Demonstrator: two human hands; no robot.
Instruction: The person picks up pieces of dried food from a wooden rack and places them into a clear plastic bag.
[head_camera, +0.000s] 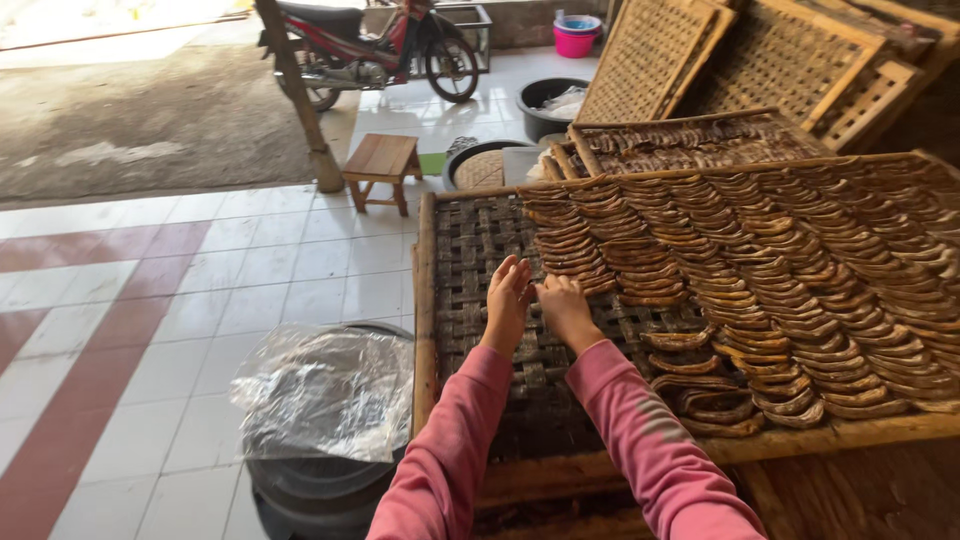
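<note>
A wide woven bamboo tray (470, 240) with a wooden frame lies in front of me, mostly covered with rows of brown, curved dried slices (780, 270). My left hand (508, 300) and my right hand (562, 305) rest side by side on the bare weave at the tray's left part, just left of the slice rows. Both wear pink sleeves. The left hand's fingers are stretched out flat. The right hand is curled, knuckles up, and touches the left; whether it holds a slice is hidden.
A black tub covered with clear plastic (325, 390) stands at my lower left on the white tiled floor. Beyond are a small wooden stool (380, 165), a wooden post (300, 100), a motorbike (380, 50), black basins (545, 100) and stacked bamboo trays (760, 60).
</note>
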